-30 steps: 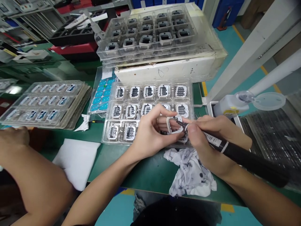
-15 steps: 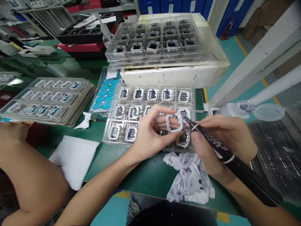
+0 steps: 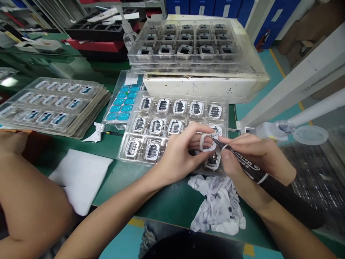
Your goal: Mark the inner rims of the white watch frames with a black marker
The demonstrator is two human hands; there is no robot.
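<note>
My left hand (image 3: 181,154) pinches a small white square frame (image 3: 205,142) between thumb and fingers, above the right part of a clear plastic tray (image 3: 123,153). My right hand (image 3: 256,154) is closed round a black marker (image 3: 246,165). The marker's tip meets the right side of the frame, where my fingers partly hide the contact. Rows of white frames with dark centres, such as this white piece (image 3: 153,150), sit in the tray's pockets. A crumpled, stained white cloth (image 3: 219,207) lies just below the tray.
Stacked trays (image 3: 183,63) rest on a white box (image 3: 188,85) behind. Further left are a bag of blue pieces (image 3: 124,104), another tray stack (image 3: 78,122) and a folded white cloth (image 3: 83,172). Another person's arm (image 3: 32,190) reaches in at left. A bottle with an open lid (image 3: 269,131) stands right.
The white frame has turned to a steeper angle and shifted slightly right with my left hand. The marker tip now meets its right side. The whole view has shifted a little.
</note>
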